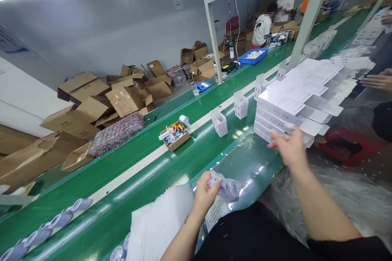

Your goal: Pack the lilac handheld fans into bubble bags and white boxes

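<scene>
Wrapped lilac item point(230, 189) is in the left hand point(206, 193), pinched by its clear wrap between thumb and fingers, left of the stack of white cartons point(290, 85) and nearer the wearer. The right hand point(290, 149) is at the stack's near side, fingers parted and blurred; whether they grip a flap cannot be told. White foam sheets point(162, 216) lie farther left of the stack than the item. A slanting metal post point(309, 16) rises behind the stack, blocking part of the view beyond.

Lilac parts point(118, 253), left of the stack beside the sheets, are cut off by the lower edge. Right of the stack, another person's hand point(379, 81) is also cut off, and creased wrap blurs the item's shape.

Open white boxes point(241, 107) stand left of the stack, their contents hard to make out. Farther left of it, a cardboard box point(177, 143) holds orange, white and blue parts. Beyond the stack, a blue tray point(249, 60) holds small white pieces.
</scene>
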Action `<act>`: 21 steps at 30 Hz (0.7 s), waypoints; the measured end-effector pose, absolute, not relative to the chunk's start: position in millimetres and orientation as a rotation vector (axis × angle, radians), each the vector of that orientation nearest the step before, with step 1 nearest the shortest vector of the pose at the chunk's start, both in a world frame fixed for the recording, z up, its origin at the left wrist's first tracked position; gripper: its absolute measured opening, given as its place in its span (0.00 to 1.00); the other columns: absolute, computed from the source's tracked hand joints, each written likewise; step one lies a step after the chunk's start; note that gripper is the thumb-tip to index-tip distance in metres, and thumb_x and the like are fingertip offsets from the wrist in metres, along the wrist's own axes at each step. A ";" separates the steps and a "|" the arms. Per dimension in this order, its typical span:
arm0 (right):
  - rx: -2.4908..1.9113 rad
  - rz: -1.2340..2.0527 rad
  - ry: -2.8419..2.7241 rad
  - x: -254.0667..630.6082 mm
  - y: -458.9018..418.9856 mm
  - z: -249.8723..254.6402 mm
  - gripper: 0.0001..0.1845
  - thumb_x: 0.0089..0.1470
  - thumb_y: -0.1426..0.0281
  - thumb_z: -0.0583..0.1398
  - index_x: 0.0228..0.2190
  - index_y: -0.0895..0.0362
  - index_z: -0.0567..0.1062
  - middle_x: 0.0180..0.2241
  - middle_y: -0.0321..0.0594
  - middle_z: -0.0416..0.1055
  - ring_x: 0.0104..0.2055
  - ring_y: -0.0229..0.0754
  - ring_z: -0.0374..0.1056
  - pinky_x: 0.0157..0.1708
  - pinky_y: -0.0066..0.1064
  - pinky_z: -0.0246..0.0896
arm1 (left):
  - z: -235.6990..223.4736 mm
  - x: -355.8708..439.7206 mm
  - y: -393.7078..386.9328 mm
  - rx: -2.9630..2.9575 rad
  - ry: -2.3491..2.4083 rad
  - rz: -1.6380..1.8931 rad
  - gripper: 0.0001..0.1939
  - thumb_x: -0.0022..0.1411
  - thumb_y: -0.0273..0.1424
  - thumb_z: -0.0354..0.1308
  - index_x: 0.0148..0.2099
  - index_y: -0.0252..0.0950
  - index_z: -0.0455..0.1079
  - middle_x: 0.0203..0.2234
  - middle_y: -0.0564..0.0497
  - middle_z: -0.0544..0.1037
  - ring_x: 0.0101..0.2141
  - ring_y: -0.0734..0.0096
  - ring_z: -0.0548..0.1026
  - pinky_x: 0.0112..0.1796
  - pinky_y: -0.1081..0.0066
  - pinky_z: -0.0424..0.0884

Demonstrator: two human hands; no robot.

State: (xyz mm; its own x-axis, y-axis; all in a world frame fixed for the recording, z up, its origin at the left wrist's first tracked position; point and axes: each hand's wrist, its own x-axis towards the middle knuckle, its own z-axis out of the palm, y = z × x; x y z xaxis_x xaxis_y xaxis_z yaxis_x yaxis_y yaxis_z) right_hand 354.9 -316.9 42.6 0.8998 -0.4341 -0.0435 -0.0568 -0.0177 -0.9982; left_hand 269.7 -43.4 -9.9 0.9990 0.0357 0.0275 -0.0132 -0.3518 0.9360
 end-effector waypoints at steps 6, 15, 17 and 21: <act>-1.368 -0.459 0.597 392.0 -371.3 36.5 0.22 0.46 0.59 0.63 0.41 0.55 0.64 0.28 0.37 0.68 0.25 0.39 0.69 0.29 0.36 0.69 | -2.4 274.0 -24.5 1.416 0.398 0.058 0.18 0.46 0.42 0.65 0.33 0.34 0.65 0.19 0.58 0.66 0.16 0.80 0.62 0.12 0.81 0.53; -2.367 -0.284 -0.692 345.5 -280.0 -14.6 0.15 0.48 0.56 0.61 0.33 0.55 0.73 0.33 0.46 0.70 0.43 0.53 0.65 0.54 0.52 0.49 | 3.3 295.9 12.2 0.884 0.621 0.134 0.21 0.43 0.42 0.66 0.29 0.35 0.60 0.15 0.62 0.61 0.10 0.87 0.53 0.10 0.82 0.42; -2.264 -0.110 -0.939 347.8 -262.1 -41.5 0.13 0.50 0.59 0.60 0.35 0.54 0.73 0.35 0.45 0.70 0.44 0.51 0.65 0.54 0.52 0.51 | -6.3 305.3 2.2 0.926 0.604 0.169 0.21 0.44 0.43 0.65 0.30 0.35 0.60 0.15 0.61 0.61 0.12 0.85 0.57 0.10 0.82 0.44; -2.074 -0.046 -1.019 350.0 -245.6 -82.8 0.17 0.51 0.67 0.58 0.45 0.53 0.70 0.46 0.48 0.65 0.52 0.51 0.62 0.49 0.44 0.62 | -27.3 321.7 -21.7 1.142 0.594 0.344 0.23 0.47 0.47 0.62 0.32 0.35 0.59 0.18 0.59 0.63 0.15 0.81 0.61 0.12 0.81 0.51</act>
